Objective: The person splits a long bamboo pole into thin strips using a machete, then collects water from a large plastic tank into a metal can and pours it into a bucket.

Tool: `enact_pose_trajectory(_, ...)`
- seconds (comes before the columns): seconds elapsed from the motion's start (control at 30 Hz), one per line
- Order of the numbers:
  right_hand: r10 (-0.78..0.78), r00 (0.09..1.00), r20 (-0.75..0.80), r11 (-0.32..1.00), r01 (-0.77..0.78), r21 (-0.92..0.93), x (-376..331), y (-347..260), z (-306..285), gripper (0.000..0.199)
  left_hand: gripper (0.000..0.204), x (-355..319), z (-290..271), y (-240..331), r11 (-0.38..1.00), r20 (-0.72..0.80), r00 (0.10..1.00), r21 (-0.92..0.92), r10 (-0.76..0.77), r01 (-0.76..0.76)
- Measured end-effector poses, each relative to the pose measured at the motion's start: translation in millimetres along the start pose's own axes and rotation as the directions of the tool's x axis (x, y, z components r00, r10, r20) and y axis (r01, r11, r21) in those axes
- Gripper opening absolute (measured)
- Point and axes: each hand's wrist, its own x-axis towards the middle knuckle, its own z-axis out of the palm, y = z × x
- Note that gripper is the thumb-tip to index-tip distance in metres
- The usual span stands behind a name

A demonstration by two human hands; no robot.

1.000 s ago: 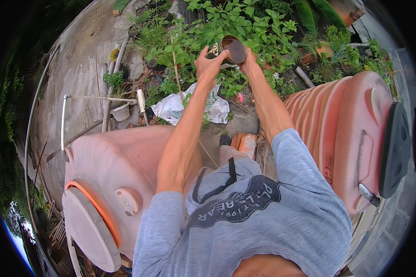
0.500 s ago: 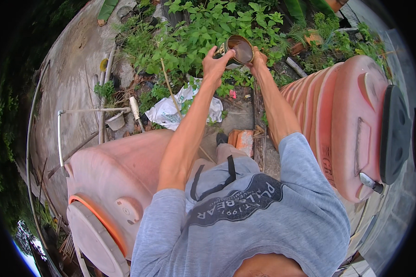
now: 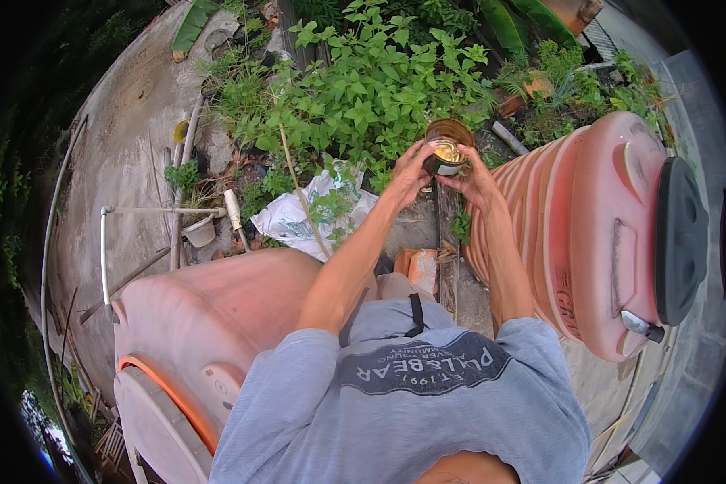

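So here we've got both arms stretched out in front of us, holding a small round tin can point(image 3: 446, 152) up over the garden bed. Our left hand point(image 3: 409, 171) has its grip wrapped round the can's left side, fingers curled onto the rim, and our right hand point(image 3: 477, 179) is closed on the right side and underneath, so the can sits pinched between the two. Its top is facing us and there's something shiny and yellowish in the opening; we can't tell what it is.

The can hangs in the air above a patch of leafy green plants point(image 3: 379, 89), just beside the top end of the big ribbed terracotta-coloured tank point(image 3: 589, 234) lying on our right. That tank has a black lid point(image 3: 679, 242) on its end and a small metal tap point(image 3: 639, 326) near the bottom. A second tank of the same colour point(image 3: 210, 315) sits low on our left, with an orange ring round its opening.

Below the can on the ground there's a crumpled white plastic bag point(image 3: 298, 218), a thin stick point(image 3: 298, 189) leaning across it, and a white pipe frame point(image 3: 105, 242) off to the left on the bare concrete point(image 3: 129, 145).
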Motion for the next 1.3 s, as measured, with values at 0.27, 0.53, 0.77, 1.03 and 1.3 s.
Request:
enact_pose_trajectory(0.27,-0.146,0.970,-0.193,0.958,0.090,-0.271,-24.6,-6.2,13.2,0.075,0.049,51.5,-49.9,-26.5,0.973,-0.182,0.982,-0.231,-0.054,0.011)
enact_pose_trajectory(0.53,-0.187,0.982,-0.035,0.748,0.119,-0.653,32.4,6.7,167.3,0.092,0.029,53.6,-148.5,73.7,0.994,-0.625,0.780,-0.100,-0.035,-0.036)
enact_pose_trajectory(0.77,-0.282,0.947,0.152,0.362,0.251,-0.898,117.6,57.8,360.4,0.101,0.020,15.6,-303.0,206.2,0.874,-0.658,0.737,-0.258,0.153,-0.412)
enact_pose_trajectory(1.03,0.086,0.963,0.256,0.717,0.118,-0.687,178.7,114.0,508.9,0.108,0.027,-36.8,-446.9,310.7,0.730,-0.801,0.559,-0.249,0.215,-0.636)
enact_pose_trajectory(1.3,0.351,0.903,0.248,0.914,-0.273,-0.299,195.8,136.1,527.8,0.086,0.022,-70.4,-503.7,314.1,0.726,-0.928,0.344,-0.137,0.144,-0.674)
